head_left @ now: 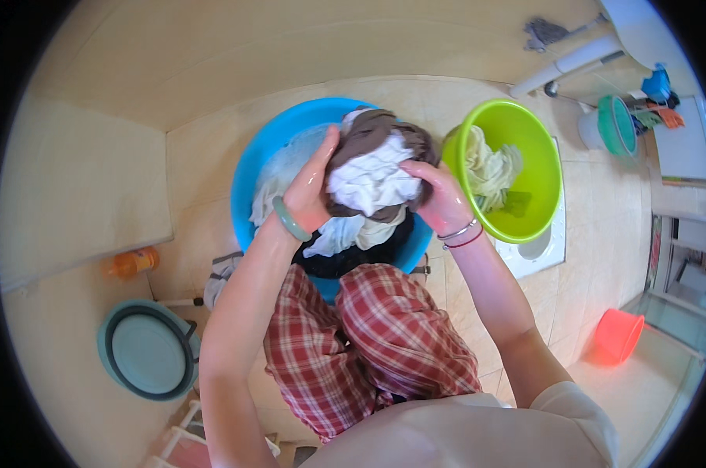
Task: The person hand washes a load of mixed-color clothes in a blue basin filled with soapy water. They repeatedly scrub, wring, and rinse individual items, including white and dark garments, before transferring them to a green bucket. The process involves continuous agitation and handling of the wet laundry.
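A bunched-up bundle of brown and white clothes (pixel 375 178) is held between my two hands above a big blue basin (pixel 245 168). My left hand (pixel 312 187) presses against the bundle's left side, fingers pointing up along it. From the right, my right hand (pixel 442 199) grips it with the thumb lying over the white cloth. Both hands look wet. Below the bundle, the basin holds cloudy water (pixel 294 152), pale garments (pixel 339 236) and dark cloth (pixel 360 259).
On the right, a lime-green basin (pixel 516 125) contains cream cloth (pixel 493 168) and stands partly over a white squat toilet (pixel 554 248). A grey-green folding basin (pixel 148 355) and an orange bottle (pixel 130 263) are on the left. A red bucket (pixel 619 337) sits farther right.
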A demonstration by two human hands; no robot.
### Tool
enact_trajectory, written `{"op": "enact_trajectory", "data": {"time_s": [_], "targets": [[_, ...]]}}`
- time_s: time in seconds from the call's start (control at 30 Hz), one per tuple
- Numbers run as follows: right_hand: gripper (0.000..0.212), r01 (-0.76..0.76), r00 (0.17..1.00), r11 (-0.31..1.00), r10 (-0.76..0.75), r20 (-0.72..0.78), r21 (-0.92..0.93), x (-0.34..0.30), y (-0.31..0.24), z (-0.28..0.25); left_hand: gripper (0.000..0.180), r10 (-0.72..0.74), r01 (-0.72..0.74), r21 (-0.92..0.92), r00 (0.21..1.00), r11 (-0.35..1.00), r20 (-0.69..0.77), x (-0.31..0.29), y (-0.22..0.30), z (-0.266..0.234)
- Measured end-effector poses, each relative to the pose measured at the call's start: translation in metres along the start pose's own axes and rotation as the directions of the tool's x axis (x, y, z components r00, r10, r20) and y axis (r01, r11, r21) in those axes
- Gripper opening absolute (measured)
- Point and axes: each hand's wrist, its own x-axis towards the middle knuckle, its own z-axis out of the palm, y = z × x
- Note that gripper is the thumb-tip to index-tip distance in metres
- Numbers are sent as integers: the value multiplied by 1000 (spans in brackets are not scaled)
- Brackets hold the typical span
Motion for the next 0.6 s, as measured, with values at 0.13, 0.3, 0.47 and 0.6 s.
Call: {"op": "enact_trajectory", "data": {"time_s": [0.13, 0.3, 0.47, 0.6], "targets": [[29, 106, 986, 993, -98, -136, 48, -40, -45, -62, 52, -111, 103, 42, 939, 994, 325, 50, -21, 51], [38, 124, 899, 990, -82, -429, 69, -62, -85, -128, 71, -128, 98, 168, 975, 981, 181, 124, -85, 85], [48, 155, 873, 977, -66, -483, 148, -50, -71, -190, 66, -102, 101, 78, 995, 992, 13, 149, -118, 95], [47, 164, 819, 981, -77, -568, 104, -30, -64, -223, 73, -146, 111, 176, 969, 978, 200, 153, -118, 72]]}}
